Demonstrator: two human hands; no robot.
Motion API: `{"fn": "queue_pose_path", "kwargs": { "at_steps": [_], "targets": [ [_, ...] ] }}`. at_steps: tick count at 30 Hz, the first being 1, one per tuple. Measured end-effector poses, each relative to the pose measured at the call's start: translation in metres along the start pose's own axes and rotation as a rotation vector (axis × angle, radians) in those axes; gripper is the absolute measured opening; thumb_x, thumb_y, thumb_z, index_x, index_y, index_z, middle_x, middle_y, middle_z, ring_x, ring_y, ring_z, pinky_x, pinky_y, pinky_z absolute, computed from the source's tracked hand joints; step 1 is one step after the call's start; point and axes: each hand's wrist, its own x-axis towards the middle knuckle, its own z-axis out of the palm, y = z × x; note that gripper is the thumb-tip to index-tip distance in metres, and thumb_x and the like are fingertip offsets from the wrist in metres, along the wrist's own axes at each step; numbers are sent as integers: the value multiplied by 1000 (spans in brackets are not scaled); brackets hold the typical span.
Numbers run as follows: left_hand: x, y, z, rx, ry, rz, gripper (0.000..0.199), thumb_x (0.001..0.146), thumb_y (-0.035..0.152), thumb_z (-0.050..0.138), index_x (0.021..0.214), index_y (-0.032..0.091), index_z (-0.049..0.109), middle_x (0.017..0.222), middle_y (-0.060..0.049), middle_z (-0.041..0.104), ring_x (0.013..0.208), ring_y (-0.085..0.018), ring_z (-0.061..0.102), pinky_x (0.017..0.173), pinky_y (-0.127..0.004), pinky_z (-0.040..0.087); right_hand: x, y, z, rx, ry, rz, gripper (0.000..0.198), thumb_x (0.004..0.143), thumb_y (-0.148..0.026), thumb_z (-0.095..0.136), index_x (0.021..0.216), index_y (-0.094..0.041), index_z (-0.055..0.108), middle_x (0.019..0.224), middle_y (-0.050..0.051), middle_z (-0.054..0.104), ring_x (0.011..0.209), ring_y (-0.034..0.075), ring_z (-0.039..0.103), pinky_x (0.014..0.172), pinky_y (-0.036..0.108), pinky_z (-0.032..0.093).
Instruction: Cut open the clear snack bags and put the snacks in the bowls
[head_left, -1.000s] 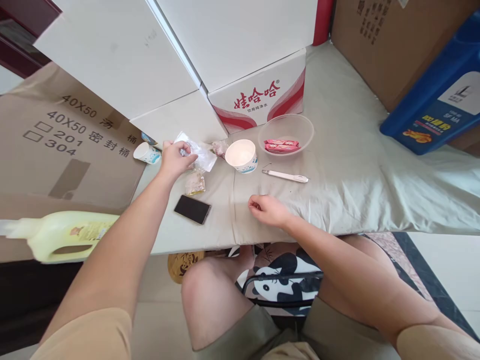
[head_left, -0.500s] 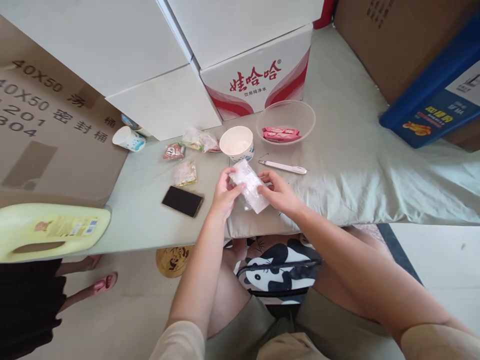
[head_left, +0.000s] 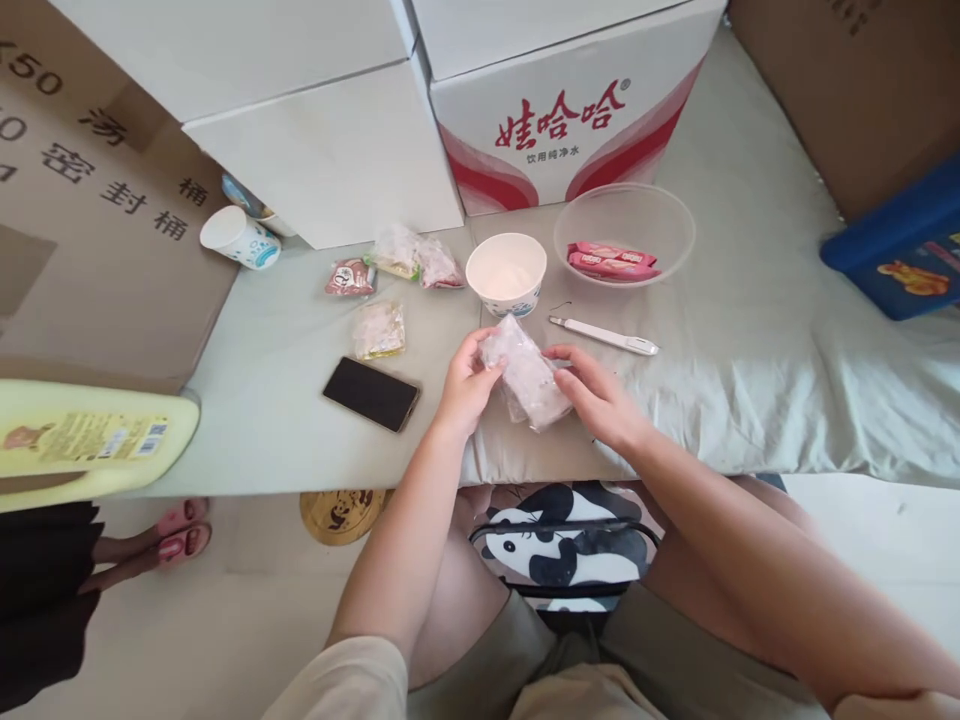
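A crinkled, see-through plastic packet (head_left: 529, 378) with whitish contents lies at a tilt between my hands, low over the cloth-covered surface. My left hand (head_left: 471, 385) grips its left edge, thumb on top and fingers behind. At the packet's right edge, my right hand (head_left: 596, 398) holds it loosely between thumb and fingers. Just beyond stands a white paper cup (head_left: 507, 275), its mouth upward. A white utility knife (head_left: 604, 335) lies to the right of the cup. Behind the knife, a clear plastic bowl (head_left: 671, 235) contains pink-wrapped snacks (head_left: 611, 262).
Left of my hands lie a black phone (head_left: 371, 394), a small snack packet (head_left: 379, 330), a reddish packet (head_left: 350, 277) and clear wrappers (head_left: 416, 258). Another paper cup (head_left: 240, 238) tilts by the cardboard box (head_left: 112, 260). White cartons (head_left: 570, 130) stand behind. A yellow-green jug (head_left: 97, 435) is at far left.
The view has shifted closer to the surface. My hands keep hold of the packet, which now lies flatter with more of it showing; the right fingers have loosened and straightened somewhat.
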Motion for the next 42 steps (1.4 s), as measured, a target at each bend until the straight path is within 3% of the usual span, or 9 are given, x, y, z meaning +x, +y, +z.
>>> {"fn": "queue_pose_path", "kwargs": {
  "at_steps": [3, 9, 15, 22, 27, 32, 38, 40, 42],
  "targets": [
    [3, -6, -7, 74, 6, 64, 37, 74, 26, 74, 110, 25, 65, 111, -4, 68, 84, -15, 64, 70, -25, 52, -3, 3, 2, -200, -108, -162, 44, 87, -48, 62, 125, -25, 58, 145, 13, 51, 135, 32, 49, 109, 49, 44],
    [7, -13, -16, 220, 88, 255, 32, 76, 16, 67, 106, 24, 71, 125, -7, 64, 107, -21, 64, 87, -32, 54, -10, 7, -6, -329, -244, -217, 50, 88, -46, 63, 131, -24, 53, 155, 15, 41, 142, 33, 44, 111, 51, 43],
    [7, -12, -16, 257, 147, 268, 29, 72, 8, 65, 96, 22, 70, 121, -7, 62, 102, -20, 63, 81, -29, 53, -13, 13, -15, -406, -256, -237, 66, 81, -25, 63, 144, -26, 43, 141, 14, 56, 134, 32, 52, 113, 55, 41],
    [12, -10, -15, 219, 128, 198, 31, 70, 7, 63, 97, 22, 68, 103, -3, 67, 85, -16, 63, 74, -27, 52, -11, 13, -30, -351, -385, -342, 56, 87, -19, 51, 142, -23, 47, 143, 14, 55, 135, 30, 51, 112, 54, 42],
    [13, -2, -12, 133, 110, 38, 26, 70, 14, 68, 96, 20, 67, 91, -2, 67, 72, -13, 62, 64, -25, 51, -9, 20, -32, -531, -253, -307, 66, 74, -5, 47, 137, -24, 54, 147, 13, 51, 135, 32, 49, 110, 57, 42],
    [13, 7, -12, -8, 129, -86, 25, 68, 21, 75, 90, 20, 63, 93, -1, 65, 78, -13, 63, 67, -26, 56, -9, 16, -36, -481, -268, -292, 67, 75, -6, 52, 138, -29, 54, 149, 10, 49, 136, 31, 50, 110, 54, 44],
    [10, 10, -8, 35, 84, -69, 23, 68, 18, 73, 87, 20, 61, 140, -4, 55, 93, -16, 64, 65, -25, 56, -11, 7, -32, -303, -241, -328, 41, 86, -33, 64, 126, -25, 62, 138, 14, 59, 128, 31, 57, 106, 51, 47],
    [9, 8, -4, 85, 58, -23, 24, 68, 16, 71, 90, 20, 61, 142, -4, 55, 96, -17, 64, 63, -23, 54, -11, 4, -26, -247, -242, -291, 23, 92, -38, 58, 107, -24, 68, 117, 12, 69, 109, 27, 66, 96, 46, 53],
    [9, 6, -3, 118, 45, 12, 34, 68, 14, 69, 100, 23, 62, 136, -5, 59, 97, -18, 64, 63, -22, 52, -10, 0, -23, -227, -221, -222, 23, 95, -41, 53, 93, -25, 70, 96, 8, 74, 90, 24, 69, 85, 40, 55]
  ]
}}
